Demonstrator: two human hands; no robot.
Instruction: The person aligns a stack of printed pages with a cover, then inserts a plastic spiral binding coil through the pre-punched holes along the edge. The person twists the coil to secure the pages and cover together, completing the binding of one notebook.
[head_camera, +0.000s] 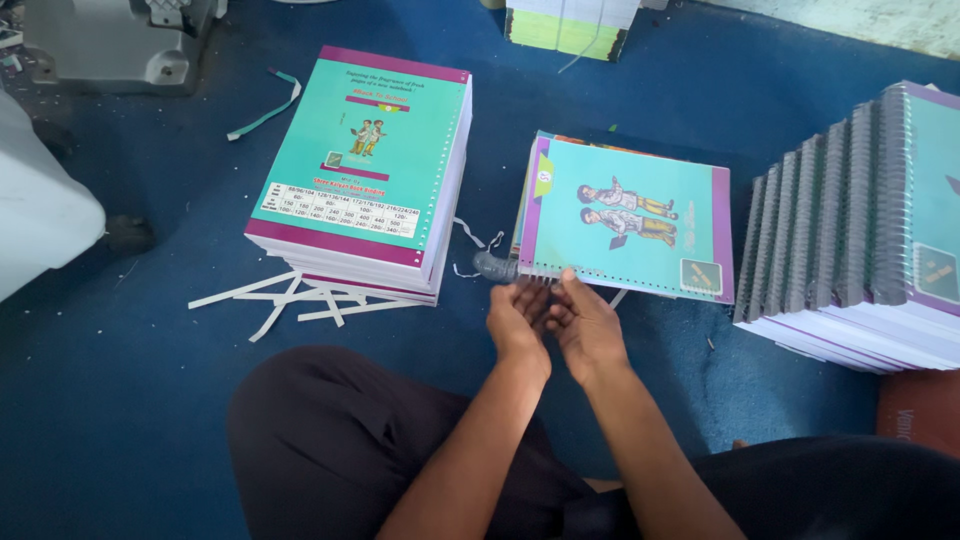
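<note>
both hands, left hand (517, 318) and right hand (585, 325), are pinching a grey wire coil (497, 266) at the punched edge of the teal notebook (628, 220) lying on the blue floor (120, 380); the coil could be skipping holes if the pages are shifting.

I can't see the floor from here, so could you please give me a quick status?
Both hands, left and right, at the notebook's punched edge, on the spiral wire. Paper strips lie left, clear of it.

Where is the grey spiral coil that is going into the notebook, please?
In the head view, the grey spiral coil lies just left of centre on the blue floor, at the near-left corner of the open notebook, just above the left hand.
</note>
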